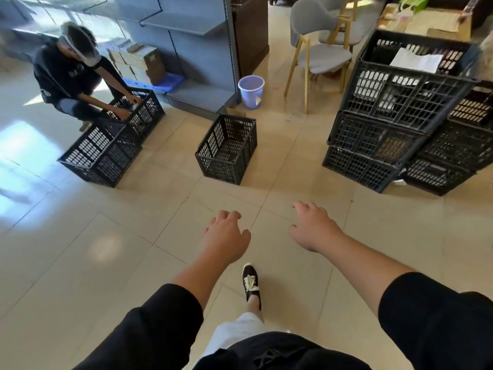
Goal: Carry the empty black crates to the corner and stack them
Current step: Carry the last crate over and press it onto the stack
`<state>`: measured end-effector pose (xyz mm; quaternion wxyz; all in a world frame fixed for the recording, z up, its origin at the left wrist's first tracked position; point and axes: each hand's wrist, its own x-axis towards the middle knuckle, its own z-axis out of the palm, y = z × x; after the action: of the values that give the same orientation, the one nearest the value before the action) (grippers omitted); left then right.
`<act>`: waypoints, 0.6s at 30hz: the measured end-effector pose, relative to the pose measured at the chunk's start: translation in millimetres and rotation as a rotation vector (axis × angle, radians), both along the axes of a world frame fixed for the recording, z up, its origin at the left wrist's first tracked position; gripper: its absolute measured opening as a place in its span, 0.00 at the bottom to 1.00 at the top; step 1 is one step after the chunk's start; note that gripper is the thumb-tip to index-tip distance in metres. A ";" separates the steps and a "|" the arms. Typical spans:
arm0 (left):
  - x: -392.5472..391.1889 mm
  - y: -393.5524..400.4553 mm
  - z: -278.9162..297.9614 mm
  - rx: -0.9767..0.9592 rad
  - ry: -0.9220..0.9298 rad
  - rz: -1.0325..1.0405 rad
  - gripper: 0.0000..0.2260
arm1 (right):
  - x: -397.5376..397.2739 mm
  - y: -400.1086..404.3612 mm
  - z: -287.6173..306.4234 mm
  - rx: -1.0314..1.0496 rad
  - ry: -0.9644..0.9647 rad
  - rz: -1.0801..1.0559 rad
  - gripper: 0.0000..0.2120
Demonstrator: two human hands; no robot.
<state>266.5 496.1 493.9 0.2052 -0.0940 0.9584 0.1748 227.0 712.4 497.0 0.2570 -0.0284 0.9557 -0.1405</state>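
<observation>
An empty black lattice crate (226, 148) stands alone on the tiled floor ahead of me. My left hand (226, 236) and my right hand (313, 227) reach forward side by side, well short of it, fingers loosely curled and holding nothing. At the right, a stack of black crates (394, 124) stands three high, with white paper (416, 60) lying in the top one. Beside it at the far right is a second, lower pile of crates (458, 148). Two more black crates (106, 150) sit at the left.
A crouching person (74, 76) reaches into the far left-hand crate. Grey shelving (186, 36) with boxes lines the back. A lilac bucket (251, 91) and a grey chair (317, 54) stand beyond the lone crate. My shoe (250, 284) steps forward on the tiles.
</observation>
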 end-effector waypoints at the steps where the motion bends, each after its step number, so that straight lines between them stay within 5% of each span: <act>1: -24.3 -3.4 -3.2 0.002 0.001 0.000 0.27 | -24.6 -4.0 -1.1 -0.006 -0.002 0.002 0.26; 18: -397.5 8.6 -14.3 -0.003 0.020 -0.110 0.26 | -356.5 13.2 -16.0 0.022 -0.018 -0.138 0.26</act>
<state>-131.0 504.7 479.6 0.2049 -0.0398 0.9644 0.1626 -129.5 725.6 481.0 0.2555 0.0416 0.9546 -0.1475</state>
